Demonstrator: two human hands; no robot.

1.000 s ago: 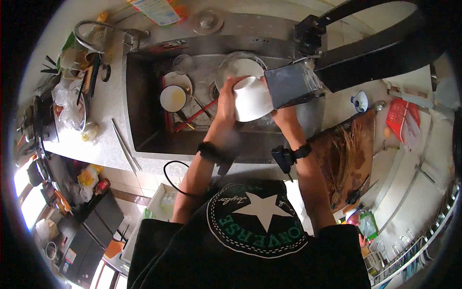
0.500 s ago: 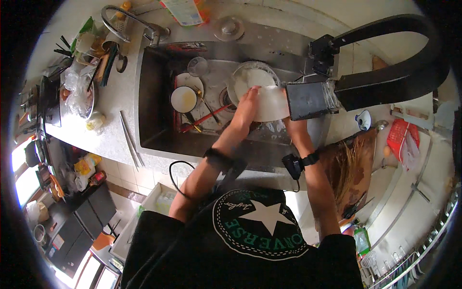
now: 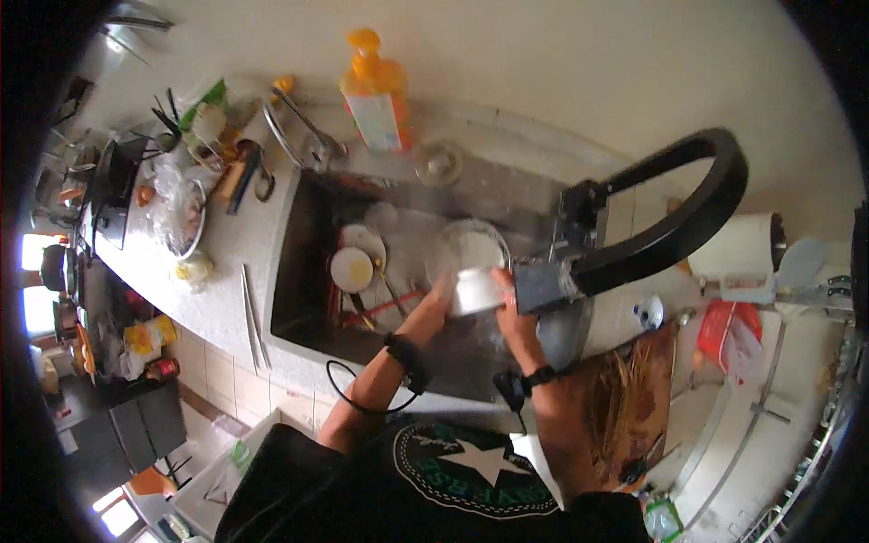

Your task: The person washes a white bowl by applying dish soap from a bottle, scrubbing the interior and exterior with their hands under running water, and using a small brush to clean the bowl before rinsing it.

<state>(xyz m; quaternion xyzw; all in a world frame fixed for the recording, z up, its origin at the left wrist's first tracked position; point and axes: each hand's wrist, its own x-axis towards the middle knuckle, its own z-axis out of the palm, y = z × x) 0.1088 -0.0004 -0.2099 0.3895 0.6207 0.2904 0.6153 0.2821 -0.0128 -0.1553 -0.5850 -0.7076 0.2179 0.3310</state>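
Note:
Over the sink, a white bowl is tilted between my two hands. My left hand grips its left side, and my right hand closes on its right side. Just beyond it sits a round basin with cloudy white contents. To the left in the sink lie a white cup or small bowl with a dark handle, a plate and a clear glass. Some fingers are hidden behind the bowl, and the picture is slightly blurred.
A faucet and an orange pump bottle stand behind the sink. A black curved arm with a dark block juts in close to my right hand. Chopsticks lie on the left counter; a brown board is on the right.
The view has tilted up, showing more wall and the whole pump bottle. The white bowl, still in both hands, has turned and now shows a narrower side.

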